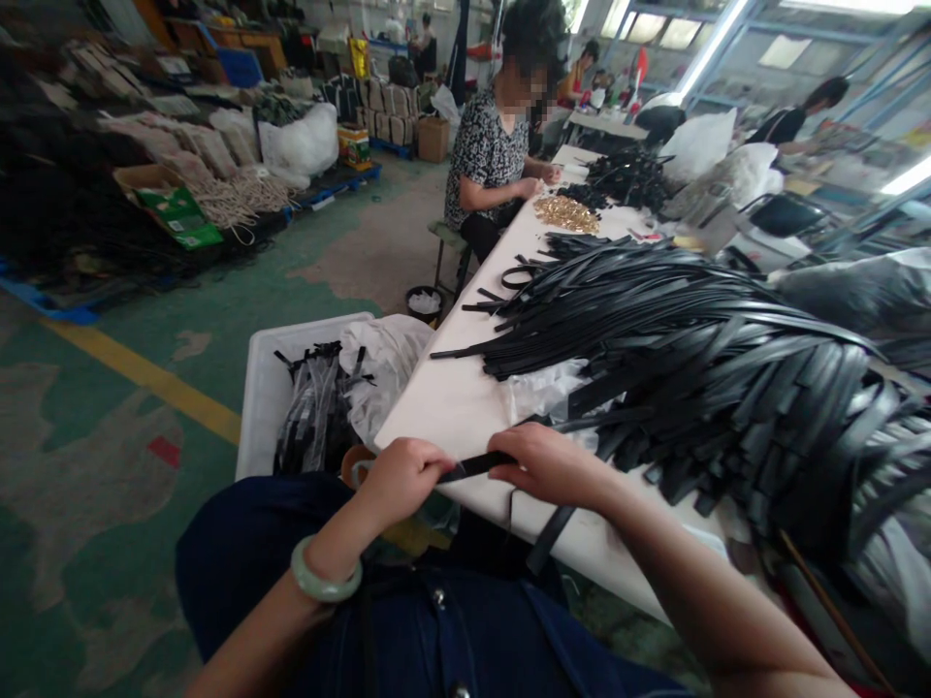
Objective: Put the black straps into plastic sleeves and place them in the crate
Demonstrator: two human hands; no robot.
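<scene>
Black strap (476, 466), flat, held slantwise

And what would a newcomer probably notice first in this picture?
Probably the big heap of black straps, spread over the white table towards the right of the picture. Then the left hand and right hand, holding one strap at the table's near edge. Farther back, a golden pile stands out beside a seated co-worker.
</scene>
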